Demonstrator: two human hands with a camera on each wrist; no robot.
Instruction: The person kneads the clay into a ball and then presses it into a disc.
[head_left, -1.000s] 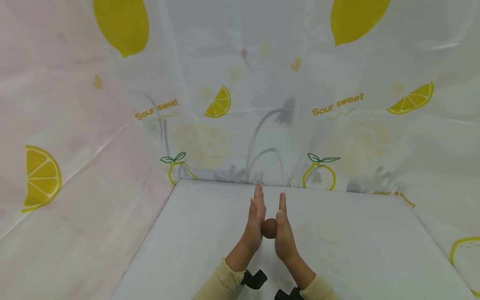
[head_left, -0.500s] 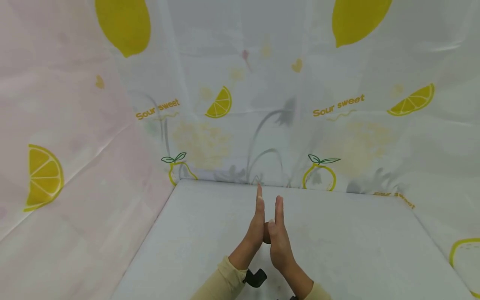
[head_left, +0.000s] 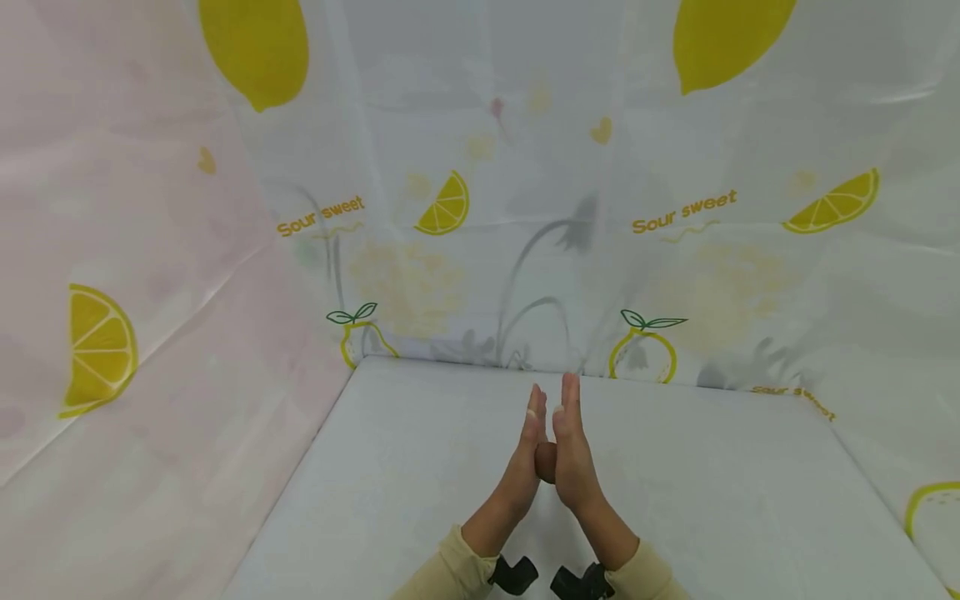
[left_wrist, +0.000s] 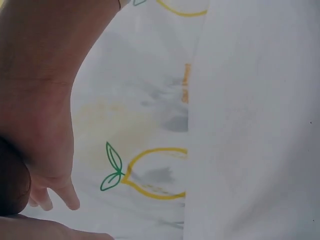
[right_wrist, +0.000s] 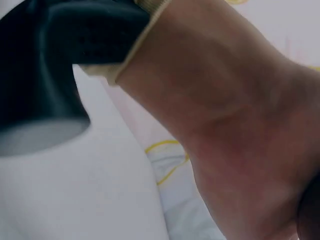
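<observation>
A small brown ball (head_left: pixel 546 462), smooth like clay, sits between my two flat palms. My left hand (head_left: pixel 523 467) presses on its left side with the fingers straight and pointing forward. Against the other side lies my right hand (head_left: pixel 575 458), fingers also straight, its tips a little farther forward than the left ones. Both thumbs point up along the hands. In the left wrist view the ball (left_wrist: pixel 12 177) shows dark at the left edge, between the right hand (left_wrist: pixel 42 135) above and the left hand (left_wrist: pixel 45 230) below. The right wrist view catches only an edge of the ball (right_wrist: pixel 310 212).
The hands are above a white tabletop (head_left: pixel 420 450). Behind it hangs a white sheet (head_left: pixel 480 275) printed with lemons, and a pinkish sheet (head_left: pixel 172 333) runs along the left. Black wrist devices (head_left: pixel 513 575) stick out below the beige sleeves (head_left: pixel 450 571).
My palms have slid past each other: the right hand has moved forward and the left hand back. The ball, partly hidden by the right hand half a second ago, shows more now.
</observation>
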